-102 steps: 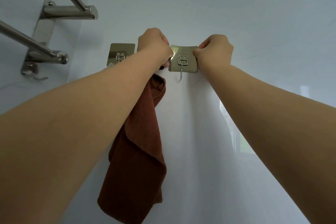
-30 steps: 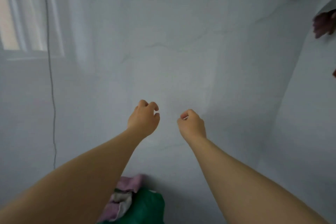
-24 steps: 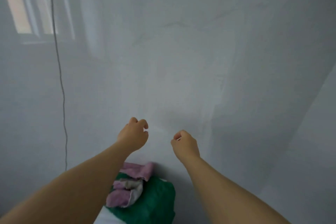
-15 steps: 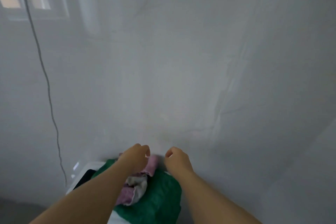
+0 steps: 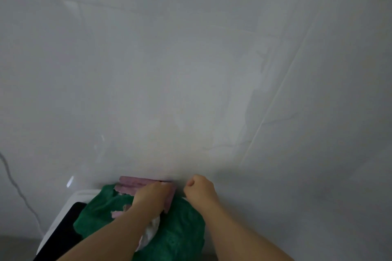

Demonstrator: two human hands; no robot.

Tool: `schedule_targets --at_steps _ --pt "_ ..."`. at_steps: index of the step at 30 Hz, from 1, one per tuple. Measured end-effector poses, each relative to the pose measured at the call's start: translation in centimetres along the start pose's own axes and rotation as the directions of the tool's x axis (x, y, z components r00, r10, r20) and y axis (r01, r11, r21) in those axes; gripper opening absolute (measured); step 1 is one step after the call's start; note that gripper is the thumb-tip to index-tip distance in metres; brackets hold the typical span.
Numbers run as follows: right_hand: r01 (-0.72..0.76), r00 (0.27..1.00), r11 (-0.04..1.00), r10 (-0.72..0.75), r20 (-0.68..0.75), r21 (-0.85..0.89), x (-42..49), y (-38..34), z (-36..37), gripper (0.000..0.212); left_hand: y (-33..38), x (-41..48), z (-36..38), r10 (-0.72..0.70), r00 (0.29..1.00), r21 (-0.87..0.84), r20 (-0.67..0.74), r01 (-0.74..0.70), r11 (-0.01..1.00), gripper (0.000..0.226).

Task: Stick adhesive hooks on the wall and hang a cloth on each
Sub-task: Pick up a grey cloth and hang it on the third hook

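1 left hand (image 5: pixel 151 196) half-hides the pink cloth (image 5: pixel 135 184).

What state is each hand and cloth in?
left hand: on the pink cloth, grip unclear
right hand: curled, empty
pink cloth: crumpled on top of the green cloth, not hung
green cloth: bunched on the white unit, not hung

Wall tiles (image 5: pixel 191 70): pale grey-white, glossy, with faint darker grey veining and thin grey joint lines. Green cloth (image 5: pixel 180 229): plain deep emerald. Mauve-pink cloth (image 5: pixel 135 184): plain, dusty in tone. White cloth (image 5: pixel 151 231): plain. Appliance casing (image 5: pixel 61 216): white, with a black top panel (image 5: pixel 61 239). Cable (image 5: pixel 19 193): grey.
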State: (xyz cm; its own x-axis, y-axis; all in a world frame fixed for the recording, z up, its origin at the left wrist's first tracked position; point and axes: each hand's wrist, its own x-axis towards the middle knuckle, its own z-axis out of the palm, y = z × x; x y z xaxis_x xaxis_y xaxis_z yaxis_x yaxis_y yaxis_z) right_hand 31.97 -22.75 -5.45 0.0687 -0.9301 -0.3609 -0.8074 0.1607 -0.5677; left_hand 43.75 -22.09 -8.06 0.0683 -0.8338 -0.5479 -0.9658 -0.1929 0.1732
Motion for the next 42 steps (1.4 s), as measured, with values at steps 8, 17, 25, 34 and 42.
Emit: schedule_targets --at_steps 8,17,25,34,42 --pt "0.018 1.000 0.998 -0.019 0.005 0.055 0.7 0.0 -0.3 0.019 0.2 0.2 -0.5 -0.008 1.000 0.129 0.003 0.007 0.992 0.040" --pt "0.022 1.000 0.998 -0.021 -0.011 0.059 1.1 0.7 -1.4 0.015 0.8 1.2 0.0 0.033 0.999 0.139 -0.015 -0.030 0.990 0.055" --pt "0.021 1.000 0.998 -0.021 0.009 0.052 1.9 1.5 -1.4 0.008 0.4 1.4 1.3 0.102 0.993 0.262 -0.060 -0.083 0.961 0.063" --pt "0.013 1.000 0.996 -0.012 -0.015 0.083 2.1 1.6 -1.6 0.011 1.5 1.8 -2.4 0.069 0.984 0.066 -0.167 -0.058 0.996 0.018" --pt "0.080 0.996 0.981 -0.073 -0.048 0.178 0.0 0.4 -4.0 0.016 2.3 -0.8 -7.5 0.108 0.948 -0.280 -0.298 -0.195 0.940 0.013"
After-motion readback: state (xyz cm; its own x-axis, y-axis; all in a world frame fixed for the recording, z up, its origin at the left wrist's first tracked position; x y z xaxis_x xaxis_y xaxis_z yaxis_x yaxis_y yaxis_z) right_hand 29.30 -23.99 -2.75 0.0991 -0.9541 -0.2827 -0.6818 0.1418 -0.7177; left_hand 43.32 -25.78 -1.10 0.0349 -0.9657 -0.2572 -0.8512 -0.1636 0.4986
